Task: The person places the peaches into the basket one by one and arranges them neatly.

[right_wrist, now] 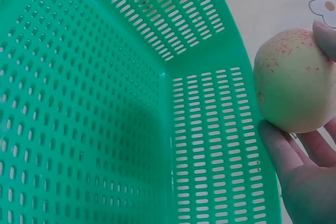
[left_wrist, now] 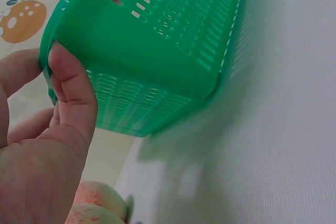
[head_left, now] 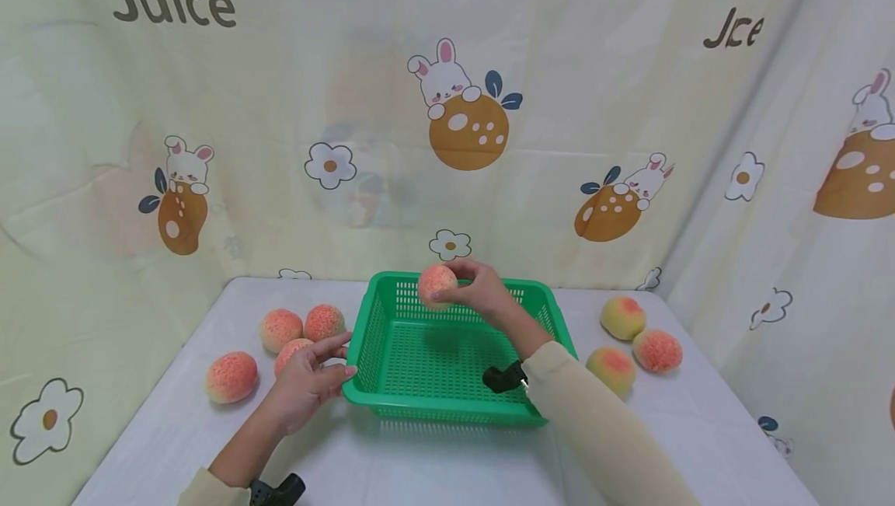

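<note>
Just above the centre of the head view's lower half, a peach (head_left: 437,287) is pinched in the right hand (head_left: 478,290), in front of the far wall of a green basket (head_left: 447,403); whether it touches the rim cannot be told. The right wrist view adds its pale underside, while the head view shows its coral, speckled side. At the basket's left edge, the left hand (head_left: 308,382) grips the rim; the left wrist view reveals the slotted outer walls. Four peaches (head_left: 231,377) lie at lower left and three more (head_left: 623,318) at lower right, eight counted altogether, with one basket, on a white table (head_left: 391,471).
</note>
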Available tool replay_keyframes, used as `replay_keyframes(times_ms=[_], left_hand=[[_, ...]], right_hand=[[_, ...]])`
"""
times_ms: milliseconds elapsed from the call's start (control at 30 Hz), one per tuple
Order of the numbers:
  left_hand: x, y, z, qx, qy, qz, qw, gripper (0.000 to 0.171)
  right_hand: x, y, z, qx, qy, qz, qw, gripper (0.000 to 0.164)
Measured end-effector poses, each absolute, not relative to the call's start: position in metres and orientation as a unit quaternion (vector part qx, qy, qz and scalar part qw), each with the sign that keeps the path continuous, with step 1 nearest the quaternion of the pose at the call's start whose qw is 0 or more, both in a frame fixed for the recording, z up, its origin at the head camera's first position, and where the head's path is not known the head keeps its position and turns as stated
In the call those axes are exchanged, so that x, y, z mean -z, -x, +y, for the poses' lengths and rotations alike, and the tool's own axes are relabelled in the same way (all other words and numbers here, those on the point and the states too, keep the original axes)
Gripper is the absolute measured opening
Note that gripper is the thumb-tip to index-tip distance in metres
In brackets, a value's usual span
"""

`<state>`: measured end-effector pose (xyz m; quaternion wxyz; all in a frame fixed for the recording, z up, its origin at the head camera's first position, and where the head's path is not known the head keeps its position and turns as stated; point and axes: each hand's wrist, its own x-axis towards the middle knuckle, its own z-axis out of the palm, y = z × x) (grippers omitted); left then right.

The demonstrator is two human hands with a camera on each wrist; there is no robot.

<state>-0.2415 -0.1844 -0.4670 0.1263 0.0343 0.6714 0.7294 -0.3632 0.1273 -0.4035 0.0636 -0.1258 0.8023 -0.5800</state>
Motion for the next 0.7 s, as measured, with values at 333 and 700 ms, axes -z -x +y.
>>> replay_keyframes(times_ms=[333, 700], left_hand=[[0.467, 0.242, -0.185, -0.733, -0.039, 0.667, 0.127, 0.071], [0.466, 0.241, -0.186, -0.734, -0.048, 0.664, 0.131, 0.072]], right_hand=[[0.415, 0.368, 0.114, 0.57, 0.129, 0.808, 0.079, 0.062], [0.424, 0.373, 0.103, 0.57, 0.122, 0.806, 0.101, 0.061]])
